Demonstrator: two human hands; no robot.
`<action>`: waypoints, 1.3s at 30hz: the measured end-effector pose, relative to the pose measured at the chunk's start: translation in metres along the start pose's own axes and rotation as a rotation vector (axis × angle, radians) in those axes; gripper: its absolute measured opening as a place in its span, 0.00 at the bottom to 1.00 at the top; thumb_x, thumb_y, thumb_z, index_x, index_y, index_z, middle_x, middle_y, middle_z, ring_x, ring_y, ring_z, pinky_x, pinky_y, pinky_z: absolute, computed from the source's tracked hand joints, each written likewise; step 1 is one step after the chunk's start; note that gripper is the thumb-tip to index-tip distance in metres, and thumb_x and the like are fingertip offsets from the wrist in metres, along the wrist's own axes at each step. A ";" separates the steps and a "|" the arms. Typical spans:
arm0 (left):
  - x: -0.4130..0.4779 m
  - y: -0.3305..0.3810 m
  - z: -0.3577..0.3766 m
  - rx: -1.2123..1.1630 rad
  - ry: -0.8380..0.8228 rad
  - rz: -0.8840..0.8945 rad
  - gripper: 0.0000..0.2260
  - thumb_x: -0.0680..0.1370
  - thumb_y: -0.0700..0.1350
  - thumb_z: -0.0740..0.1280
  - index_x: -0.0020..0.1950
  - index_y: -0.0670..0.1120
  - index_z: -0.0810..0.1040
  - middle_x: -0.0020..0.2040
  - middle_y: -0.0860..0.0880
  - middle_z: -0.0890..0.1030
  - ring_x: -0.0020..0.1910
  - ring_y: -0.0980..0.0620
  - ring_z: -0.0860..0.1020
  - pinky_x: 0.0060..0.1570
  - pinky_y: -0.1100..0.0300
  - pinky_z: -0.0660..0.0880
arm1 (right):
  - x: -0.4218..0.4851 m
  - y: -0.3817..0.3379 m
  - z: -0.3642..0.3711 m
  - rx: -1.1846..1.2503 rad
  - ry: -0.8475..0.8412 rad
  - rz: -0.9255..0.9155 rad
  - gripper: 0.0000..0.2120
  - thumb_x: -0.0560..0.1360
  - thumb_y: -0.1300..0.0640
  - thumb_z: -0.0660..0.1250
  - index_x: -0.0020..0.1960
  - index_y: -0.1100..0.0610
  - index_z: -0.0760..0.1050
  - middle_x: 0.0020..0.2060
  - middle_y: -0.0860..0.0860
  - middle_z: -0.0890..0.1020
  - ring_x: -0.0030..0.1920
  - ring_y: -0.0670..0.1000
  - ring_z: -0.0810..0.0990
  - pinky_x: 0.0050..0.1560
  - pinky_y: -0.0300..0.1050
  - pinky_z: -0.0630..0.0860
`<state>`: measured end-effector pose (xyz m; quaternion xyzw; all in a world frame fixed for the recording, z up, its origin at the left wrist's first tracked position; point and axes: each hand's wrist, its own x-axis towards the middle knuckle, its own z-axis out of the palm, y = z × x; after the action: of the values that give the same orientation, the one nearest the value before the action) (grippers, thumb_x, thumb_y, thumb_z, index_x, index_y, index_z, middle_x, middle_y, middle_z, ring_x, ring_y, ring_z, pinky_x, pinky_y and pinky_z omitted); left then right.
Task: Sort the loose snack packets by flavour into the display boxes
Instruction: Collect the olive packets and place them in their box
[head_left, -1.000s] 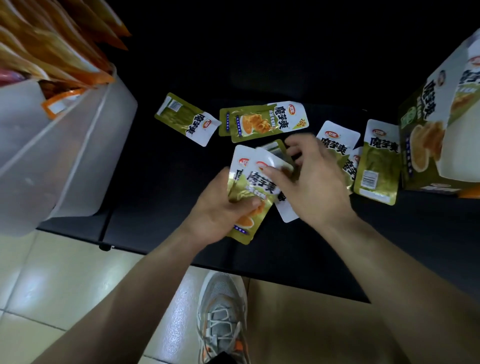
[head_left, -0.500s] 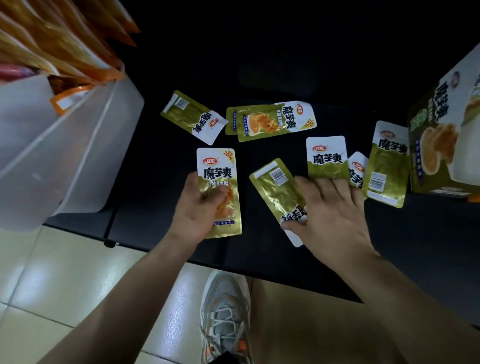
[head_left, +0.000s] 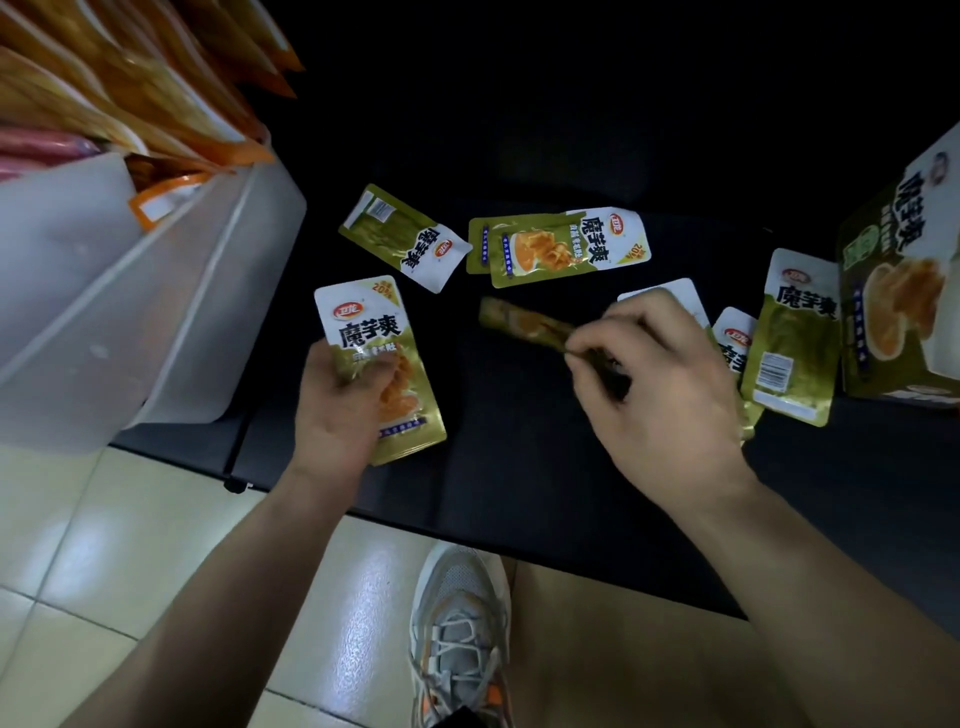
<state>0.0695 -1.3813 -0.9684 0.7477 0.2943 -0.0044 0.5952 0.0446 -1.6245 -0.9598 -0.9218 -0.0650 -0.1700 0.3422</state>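
a black tabletop (head_left: 519, 493) bears loose green packets (head_left: 405, 239), a display box (head_left: 883, 312) and a white bin (head_left: 182, 312).

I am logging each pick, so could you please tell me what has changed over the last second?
The right hand, flat on a back-up packet half a second ago, now pinches that packet and has tipped it up on edge. The left hand still holds its face-up packet. The other loose packets and the green display box have not moved.
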 end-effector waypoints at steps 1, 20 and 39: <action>0.001 -0.001 -0.003 -0.006 0.009 -0.011 0.09 0.78 0.41 0.71 0.58 0.45 0.77 0.47 0.49 0.85 0.37 0.55 0.84 0.37 0.56 0.81 | -0.004 0.002 0.003 -0.063 -0.047 -0.059 0.04 0.74 0.59 0.73 0.49 0.57 0.82 0.47 0.52 0.78 0.47 0.54 0.78 0.45 0.50 0.77; -0.004 -0.002 0.008 0.152 -0.229 0.089 0.09 0.80 0.40 0.68 0.58 0.49 0.74 0.43 0.56 0.83 0.38 0.63 0.82 0.35 0.68 0.77 | 0.003 0.009 -0.011 -0.109 -0.728 0.196 0.19 0.75 0.53 0.73 0.54 0.41 0.64 0.44 0.41 0.78 0.38 0.42 0.76 0.43 0.44 0.68; -0.037 0.008 0.057 0.250 -0.623 0.153 0.13 0.77 0.45 0.73 0.58 0.54 0.73 0.46 0.57 0.83 0.43 0.62 0.83 0.40 0.67 0.78 | -0.002 0.037 -0.025 -0.307 -0.254 0.491 0.31 0.74 0.38 0.68 0.72 0.52 0.69 0.64 0.56 0.74 0.64 0.61 0.71 0.61 0.58 0.71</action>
<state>0.0622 -1.4494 -0.9643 0.7976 0.0384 -0.2238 0.5588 0.0453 -1.6691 -0.9655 -0.9647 0.1438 0.0262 0.2190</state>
